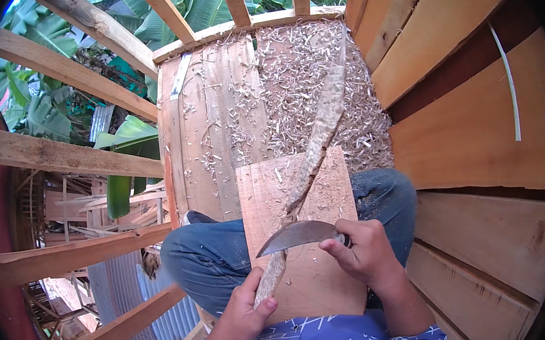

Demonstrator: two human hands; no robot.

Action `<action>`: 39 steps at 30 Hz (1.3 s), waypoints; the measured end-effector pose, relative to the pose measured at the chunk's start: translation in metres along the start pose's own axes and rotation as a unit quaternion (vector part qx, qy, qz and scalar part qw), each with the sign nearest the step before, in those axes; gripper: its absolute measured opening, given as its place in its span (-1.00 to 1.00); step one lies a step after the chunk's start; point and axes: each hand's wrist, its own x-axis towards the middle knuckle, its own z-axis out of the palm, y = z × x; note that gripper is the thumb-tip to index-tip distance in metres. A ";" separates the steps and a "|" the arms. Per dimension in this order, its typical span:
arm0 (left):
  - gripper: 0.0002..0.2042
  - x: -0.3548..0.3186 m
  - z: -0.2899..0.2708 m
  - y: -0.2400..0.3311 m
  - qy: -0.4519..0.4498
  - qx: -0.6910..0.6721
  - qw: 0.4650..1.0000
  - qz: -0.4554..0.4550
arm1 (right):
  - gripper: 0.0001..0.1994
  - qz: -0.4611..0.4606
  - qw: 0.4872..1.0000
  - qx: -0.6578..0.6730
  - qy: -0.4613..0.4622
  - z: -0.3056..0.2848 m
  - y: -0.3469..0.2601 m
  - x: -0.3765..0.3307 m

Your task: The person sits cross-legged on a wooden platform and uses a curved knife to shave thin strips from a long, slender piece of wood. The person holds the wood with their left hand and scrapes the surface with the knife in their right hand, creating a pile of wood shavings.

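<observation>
A long, rough strip of wood [322, 132] runs from my lap out over the shavings, thin and ragged where it narrows near the blade. My left hand [250, 313] is wrapped round its near end. In my right hand [367, 252] is a knife with a broad curved blade [299, 235], its handle mostly hidden by the fingers. The blade lies across the strip just beyond my left hand, its tip pointing left. Under both, a flat wooden board [320, 283] rests across my thighs.
Curled wood shavings [362, 123] cover much of the plank floor [214, 131] ahead. Open wooden rails [64, 152] stand at the left, with banana leaves [177, 3] beyond. A plank wall [484, 151] rises close on the right, a thin pale strip [509, 88] against it.
</observation>
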 end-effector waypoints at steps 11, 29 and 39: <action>-0.36 -0.013 0.010 -0.005 -0.057 -0.090 0.994 -0.011 | -0.28 -0.167 0.935 -0.256 0.178 0.003 0.024 0.040; -0.40 0.084 -0.047 -0.003 -0.287 -0.429 0.849 -0.110 | -0.35 0.030 0.994 0.050 0.094 0.001 0.049 0.138; -0.27 0.109 -0.031 0.019 -0.195 -0.173 0.962 -0.086 | -0.26 -0.091 0.987 -0.128 0.036 0.001 0.075 0.118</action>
